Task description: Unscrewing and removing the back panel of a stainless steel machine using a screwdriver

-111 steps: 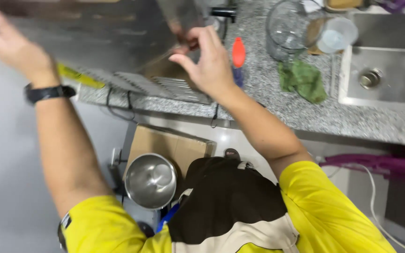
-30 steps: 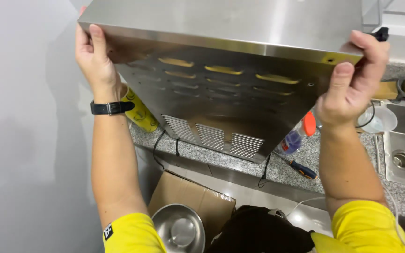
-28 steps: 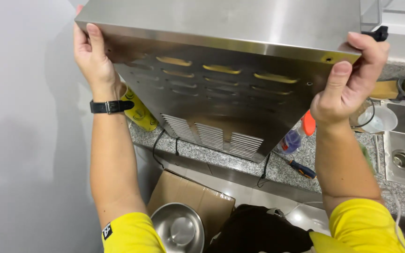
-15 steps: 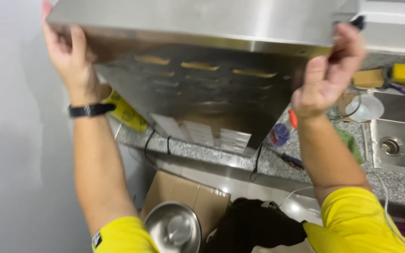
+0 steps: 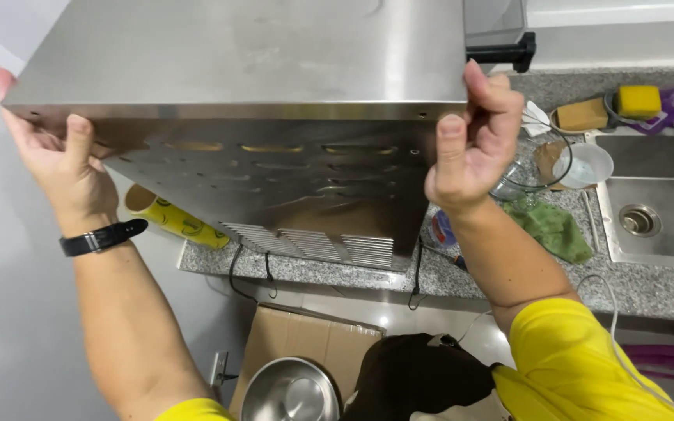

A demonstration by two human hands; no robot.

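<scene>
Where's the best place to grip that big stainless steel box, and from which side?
Grip the stainless steel box at its two front lower corners, from the sides. It is wide, smooth and flat on top, so only the edges offer purchase; the left hand and right hand sit there now.

silver steel hood (image 5: 235,58), speckled grey counter (image 5: 649,284), green cloth (image 5: 553,230), yellow sponge (image 5: 638,100)
</scene>
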